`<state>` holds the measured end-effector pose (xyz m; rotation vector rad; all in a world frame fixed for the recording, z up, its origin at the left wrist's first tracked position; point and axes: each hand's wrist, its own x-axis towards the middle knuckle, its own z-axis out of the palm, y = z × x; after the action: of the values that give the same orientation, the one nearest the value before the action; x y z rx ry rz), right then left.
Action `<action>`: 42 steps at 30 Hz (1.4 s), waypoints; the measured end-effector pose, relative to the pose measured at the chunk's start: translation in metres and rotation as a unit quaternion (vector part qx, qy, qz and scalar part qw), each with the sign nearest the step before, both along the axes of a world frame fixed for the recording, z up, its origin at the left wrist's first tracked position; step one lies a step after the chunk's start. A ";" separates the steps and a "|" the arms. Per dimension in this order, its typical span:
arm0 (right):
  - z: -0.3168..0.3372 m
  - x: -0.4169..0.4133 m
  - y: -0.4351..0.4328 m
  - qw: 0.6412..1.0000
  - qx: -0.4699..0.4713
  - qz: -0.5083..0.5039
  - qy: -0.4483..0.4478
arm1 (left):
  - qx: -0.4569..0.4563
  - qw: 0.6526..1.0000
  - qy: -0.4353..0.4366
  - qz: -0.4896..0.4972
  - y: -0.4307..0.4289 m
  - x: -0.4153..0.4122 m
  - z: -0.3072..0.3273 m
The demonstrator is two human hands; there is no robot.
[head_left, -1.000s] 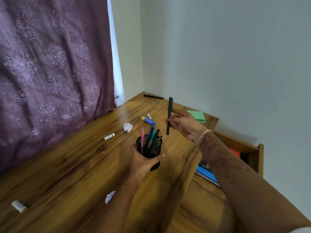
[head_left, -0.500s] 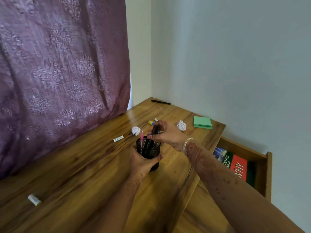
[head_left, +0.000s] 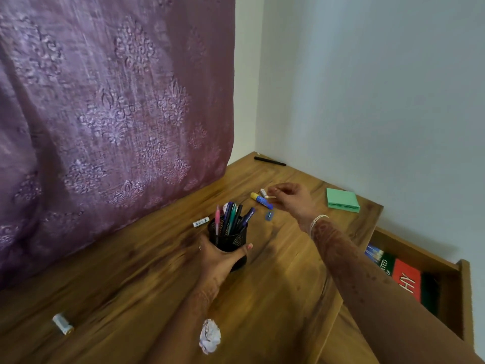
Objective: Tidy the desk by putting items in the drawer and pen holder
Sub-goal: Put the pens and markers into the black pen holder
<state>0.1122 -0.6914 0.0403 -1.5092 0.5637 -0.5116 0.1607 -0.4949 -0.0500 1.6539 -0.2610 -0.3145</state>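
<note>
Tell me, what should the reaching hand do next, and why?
Probably lower the right hand and pinch the blue and yellow marker lying just beneath its fingers. The hand looks empty, and the left hand steadies the pen holder, ready to receive it.

A purple patterned curtain [head_left: 110,122] hangs beside a pale wall [head_left: 367,88].

Right of the right hand [head_left: 291,200], a red book cover [head_left: 406,279] in the drawer [head_left: 464,298] reads "HY"; the green spine [head_left: 383,264] beside it shows "ATED".
</note>
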 end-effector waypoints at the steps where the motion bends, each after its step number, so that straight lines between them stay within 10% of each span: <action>1: -0.010 0.004 -0.008 0.998 -0.039 -0.040 0.028 | -0.001 1.000 0.004 0.001 -0.001 0.004 -0.001; 5: -0.045 0.012 -0.028 0.925 -0.310 -0.049 0.214 | -0.007 1.000 0.020 -0.008 -0.002 0.015 -0.006; 14: -0.073 0.024 -0.015 0.703 -0.579 0.160 0.380 | -0.001 0.999 0.032 -0.033 -0.002 0.016 -0.001; 18: -0.074 0.012 -0.017 0.743 -0.555 0.133 0.350 | 0.001 0.999 0.030 -0.039 -0.004 0.008 0.006; 26: -0.023 -0.040 -0.022 0.982 -0.159 -0.084 0.056 | 0.006 0.999 0.010 -0.035 -0.031 -0.036 0.012; 34: 0.027 -0.124 -0.021 0.990 -0.123 -0.026 -0.064 | 0.036 0.999 0.003 -0.002 -0.085 -0.114 0.020; 42: 0.003 -0.231 -0.046 0.880 -0.463 0.086 0.061 | 0.021 0.999 0.008 0.044 -0.133 -0.242 0.015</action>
<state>-0.1192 -0.7376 0.0437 -2.4956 0.2624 -0.5818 -0.0812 -0.6280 -0.0348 1.6981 -0.1714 -0.2683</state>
